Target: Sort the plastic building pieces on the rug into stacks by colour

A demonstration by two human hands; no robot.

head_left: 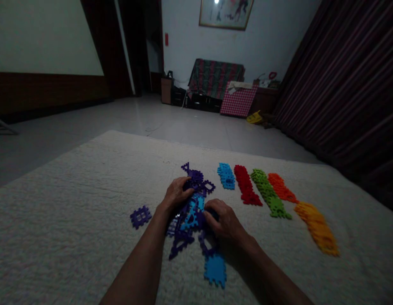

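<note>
A loose pile of purple [181,242] and light-blue [192,215] plastic interlocking building tiles with notched edges lies on the pale mat. At the pile's far left side, my left hand [178,192] has its thumb and fingers closed around purple tiles; its fingertips are partly hidden. On the near right, my right hand [226,221] pinches a dark purple tile between thumb and curled fingers. Below it lies a solid light-blue square tile [215,270]. One purple window-shaped tile [141,217] sits apart on the left.
To the right are overlapping rows of tiles: light blue [226,176], red [246,186], green [269,192], orange [281,187] and yellow [317,228]. The pale mat [72,190] covers the tiled floor [133,116]. Cloth-covered furniture [217,78] stands by the far wall, and a striped curtain [345,84] hangs right.
</note>
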